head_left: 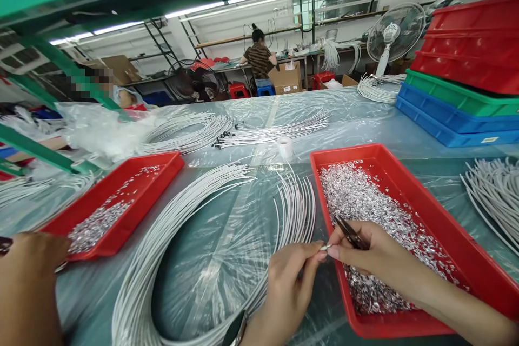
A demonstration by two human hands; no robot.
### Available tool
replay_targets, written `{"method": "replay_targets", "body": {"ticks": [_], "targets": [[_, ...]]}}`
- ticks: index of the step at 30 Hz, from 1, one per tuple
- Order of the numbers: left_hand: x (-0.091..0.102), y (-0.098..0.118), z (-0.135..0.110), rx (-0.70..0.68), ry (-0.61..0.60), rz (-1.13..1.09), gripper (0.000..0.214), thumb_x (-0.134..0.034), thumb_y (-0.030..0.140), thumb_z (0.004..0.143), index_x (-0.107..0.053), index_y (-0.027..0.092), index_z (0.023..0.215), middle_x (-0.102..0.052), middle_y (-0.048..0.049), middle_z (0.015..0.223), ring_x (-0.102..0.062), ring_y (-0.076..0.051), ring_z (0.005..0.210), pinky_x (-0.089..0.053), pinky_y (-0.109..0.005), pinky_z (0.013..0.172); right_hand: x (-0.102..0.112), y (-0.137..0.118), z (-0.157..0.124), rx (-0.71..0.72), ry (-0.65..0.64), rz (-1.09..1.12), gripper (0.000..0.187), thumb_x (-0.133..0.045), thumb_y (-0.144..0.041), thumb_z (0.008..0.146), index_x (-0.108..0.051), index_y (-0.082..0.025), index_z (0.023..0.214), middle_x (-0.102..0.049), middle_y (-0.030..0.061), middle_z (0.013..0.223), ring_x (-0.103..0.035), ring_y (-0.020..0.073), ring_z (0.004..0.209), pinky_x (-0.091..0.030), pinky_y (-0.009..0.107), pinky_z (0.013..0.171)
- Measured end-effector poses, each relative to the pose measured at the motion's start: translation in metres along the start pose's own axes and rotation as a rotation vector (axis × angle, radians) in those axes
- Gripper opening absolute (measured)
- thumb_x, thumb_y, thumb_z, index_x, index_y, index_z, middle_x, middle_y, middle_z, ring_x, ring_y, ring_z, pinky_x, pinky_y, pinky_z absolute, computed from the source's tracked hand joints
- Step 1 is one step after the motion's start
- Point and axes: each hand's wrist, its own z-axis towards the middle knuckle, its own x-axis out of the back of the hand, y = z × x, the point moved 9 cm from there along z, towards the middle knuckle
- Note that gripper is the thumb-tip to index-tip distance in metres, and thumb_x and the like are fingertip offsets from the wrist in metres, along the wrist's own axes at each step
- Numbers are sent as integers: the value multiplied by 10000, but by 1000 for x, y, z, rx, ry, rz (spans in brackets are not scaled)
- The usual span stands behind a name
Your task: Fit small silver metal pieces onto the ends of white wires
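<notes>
Over the near edge of a red tray, my left hand [290, 275] pinches the end of a white cable [325, 247] between thumb and fingers. My right hand [373, 254] meets it there, thumb and fingertip closed at the same cable end. Dark tweezers [352, 233] lie in my right hand, tips pointing up and left. Any small part at the cable end is covered by my fingertips. Beneath my right hand, the red tray [381, 152] holds many small shiny metal pieces [360, 200]. A large coil of white cables [140, 286] lies beside my left hand.
Another person's hand [38, 251] is by a second red tray [160, 194] at left. A tape roll [285, 147] and black-tipped cables [275, 131] lie farther back. Stacked crates [466, 65] stand right, near more cables [497, 194]. A co-worker [259, 59] sits beyond the table.
</notes>
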Motion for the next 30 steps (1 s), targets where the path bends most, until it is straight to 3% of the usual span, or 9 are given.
{"method": "replay_targets", "body": {"ticks": [6, 17, 30], "targets": [[-2, 8, 1, -112, -23, 75, 162, -533, 80, 921, -602, 172, 1035, -722, -75, 878, -679, -166, 741, -524, -268, 667, -2, 1, -4, -71, -31, 35, 203, -716, -313, 791, -580, -168, 751, -294, -81, 539, -224, 68, 466, -159, 215, 434], [-1, 13, 2, -134, -10, 138, 113, -526, 100, 932, -596, 161, 996, -715, -55, 820, -675, -143, 696, -528, -243, 661, -6, 5, -2, -122, -66, 126, 160, -693, -223, 765, -546, -166, 740, -287, -100, 512, -194, 54, 451, -150, 210, 433], [3, 25, 2, -292, 15, 243, 107, -517, 81, 942, -588, 103, 1019, -718, -82, 804, -633, -130, 624, -476, -238, 560, -6, 15, -8, -280, -92, 224, 291, -763, -314, 738, -539, -162, 844, -315, -118, 483, -178, 44, 437, -105, 202, 428]]}}
